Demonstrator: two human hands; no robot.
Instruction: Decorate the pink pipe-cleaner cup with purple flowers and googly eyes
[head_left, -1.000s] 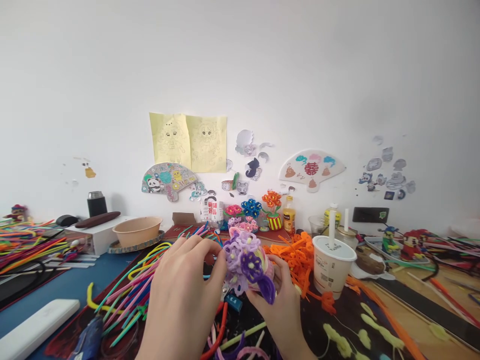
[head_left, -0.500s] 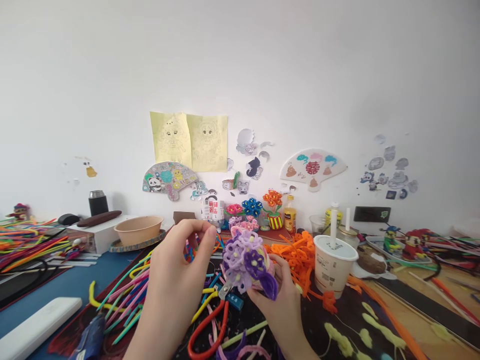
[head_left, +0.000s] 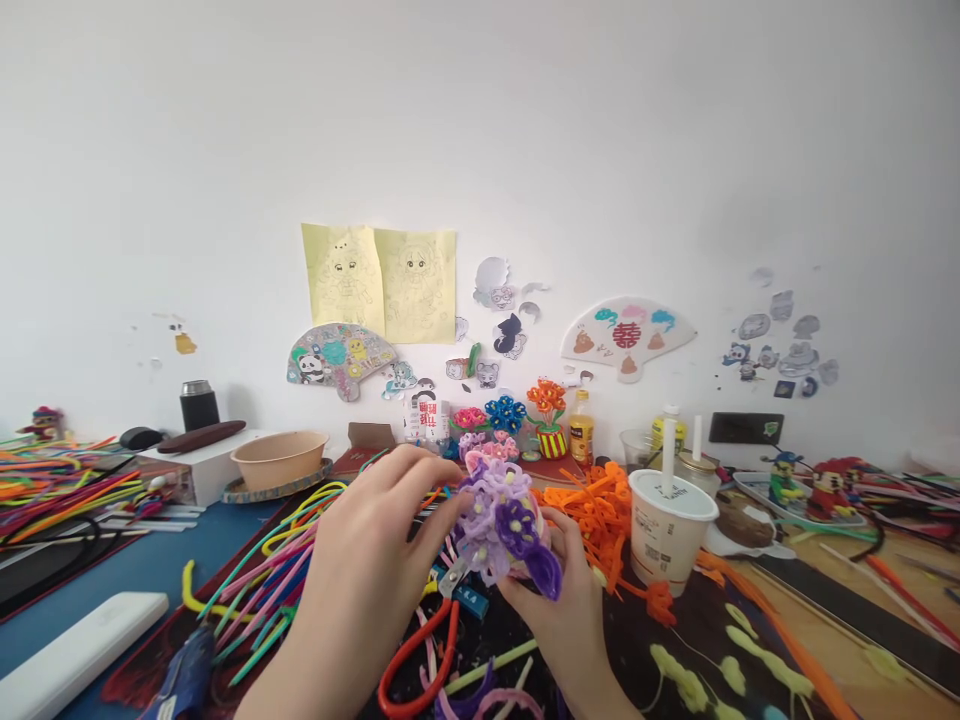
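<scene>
Purple flower bunch (head_left: 487, 530) — left of the paper cup (head_left: 670, 535), between both hands' fingers | right hand (head_left: 566, 600), nearer the cup: fingers and thumb holding the bunch's side | left hand (head_left: 371, 550), farther from the cup: arched, fingertips at petals — cannot tell whether pinching

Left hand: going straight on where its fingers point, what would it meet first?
The left hand would likely meet the purple flowers first; its fingers look right at their edge, possibly touching.
</scene>
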